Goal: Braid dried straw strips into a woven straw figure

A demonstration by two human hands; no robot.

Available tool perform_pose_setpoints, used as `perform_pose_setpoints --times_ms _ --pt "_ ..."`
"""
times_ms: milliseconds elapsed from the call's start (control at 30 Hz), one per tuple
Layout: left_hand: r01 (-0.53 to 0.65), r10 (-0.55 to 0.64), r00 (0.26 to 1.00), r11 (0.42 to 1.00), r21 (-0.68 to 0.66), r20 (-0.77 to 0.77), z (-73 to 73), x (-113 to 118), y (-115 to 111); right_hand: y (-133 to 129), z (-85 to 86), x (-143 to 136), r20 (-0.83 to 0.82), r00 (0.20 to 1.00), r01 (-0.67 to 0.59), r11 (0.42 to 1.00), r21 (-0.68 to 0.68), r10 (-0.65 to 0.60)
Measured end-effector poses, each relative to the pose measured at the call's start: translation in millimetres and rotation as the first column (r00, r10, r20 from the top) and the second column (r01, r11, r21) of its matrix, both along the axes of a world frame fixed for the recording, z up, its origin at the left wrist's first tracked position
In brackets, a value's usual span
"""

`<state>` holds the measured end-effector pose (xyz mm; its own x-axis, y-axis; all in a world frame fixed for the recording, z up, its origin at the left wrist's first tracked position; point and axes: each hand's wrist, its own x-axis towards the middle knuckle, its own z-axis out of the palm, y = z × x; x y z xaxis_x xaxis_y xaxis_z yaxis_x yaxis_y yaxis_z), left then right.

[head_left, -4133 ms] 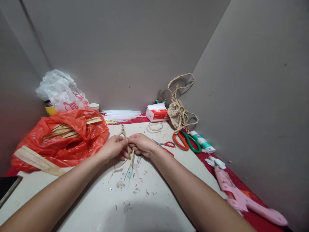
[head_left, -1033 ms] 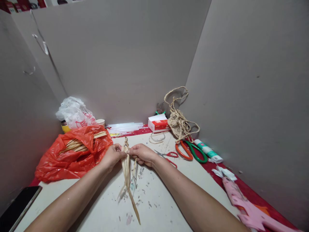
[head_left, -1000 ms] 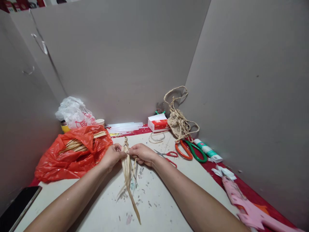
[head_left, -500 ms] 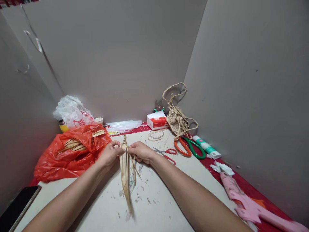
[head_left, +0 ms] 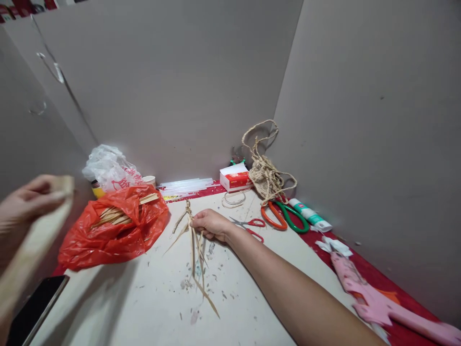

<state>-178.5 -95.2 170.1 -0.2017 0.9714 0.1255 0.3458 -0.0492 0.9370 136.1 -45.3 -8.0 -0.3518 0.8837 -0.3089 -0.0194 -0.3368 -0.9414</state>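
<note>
My left hand (head_left: 34, 204) is raised at the far left, its fingers closed on the top of a broad, pale dried husk strip (head_left: 45, 235) that hangs toward the lower left, blurred. Over the middle of the white board, my right hand (head_left: 210, 225) pinches a small braided husk piece (head_left: 188, 207) just below its knotted top. Several narrow loose strands (head_left: 192, 252) fan out beneath the pinch onto the board. Right of that hand lies a pair of red-handled scissors (head_left: 252, 223).
Left is a red plastic bag (head_left: 108, 252) of husk strips, with a phone (head_left: 39, 307) nearer me. Behind are clear sticks (head_left: 187, 185), a small red-white box (head_left: 236, 178) and coiled braided rope (head_left: 268, 180). Large shears (head_left: 293, 218) and a pink glue gun (head_left: 370, 305) lie right.
My left hand has left the braided piece and swung up to the far left with the broad husk strip. My right hand stays in place, and the thin strands now show spread out.
</note>
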Motion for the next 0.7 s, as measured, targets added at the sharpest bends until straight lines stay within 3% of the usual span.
perform_pose_setpoints --times_ms 67,100,167,200,267,333,400,467,533,700 --pt "0.090 -0.113 0.962 0.991 -0.101 -0.247 -25.6 3.5 9.5 0.3 0.3 1.2 -0.040 0.999 -0.009 1.000 -0.010 0.009" --pt "0.067 -0.103 0.917 0.992 -0.104 -0.386 -40.9 9.4 13.8 0.6 0.4 1.9 -0.056 0.998 -0.012 1.000 -0.015 0.011" --pt "0.031 0.011 0.833 0.997 0.066 -0.553 -71.1 27.8 20.2 1.1 0.5 3.3 -0.080 0.997 -0.023 0.999 -0.030 0.020" --pt "0.071 -0.005 0.830 0.993 0.096 -0.558 -84.5 39.6 22.2 1.3 0.7 3.8 -0.090 0.996 -0.028 0.999 -0.039 0.024" --pt "0.279 -0.280 0.852 0.958 -0.070 -0.442 -106.6 67.3 24.2 1.2 1.1 4.7 -0.112 0.993 -0.036 0.998 -0.052 0.030" --pt "0.414 -0.481 0.857 0.857 -0.307 -0.186 -123.0 96.6 25.9 0.9 1.4 5.1 -0.134 0.991 -0.035 0.998 -0.052 0.028" --pt "0.513 -0.547 0.835 0.739 -0.436 0.057 -136.4 122.2 28.7 0.6 1.3 5.2 -0.148 0.989 -0.036 0.998 -0.042 0.030" --pt "0.603 -0.569 0.790 0.650 -0.463 0.229 -148.6 139.8 32.5 0.6 0.9 5.2 -0.155 0.987 -0.045 0.998 -0.035 0.039" --pt "0.642 -0.537 0.767 0.630 -0.437 0.351 -158.9 148.1 36.3 0.9 0.8 5.2 -0.154 0.987 -0.051 0.998 -0.038 0.044" --pt "0.593 -0.414 0.789 0.705 -0.388 0.454 -168.5 143.1 41.0 1.3 2.0 4.9 -0.131 0.991 -0.022 0.998 -0.053 0.015"
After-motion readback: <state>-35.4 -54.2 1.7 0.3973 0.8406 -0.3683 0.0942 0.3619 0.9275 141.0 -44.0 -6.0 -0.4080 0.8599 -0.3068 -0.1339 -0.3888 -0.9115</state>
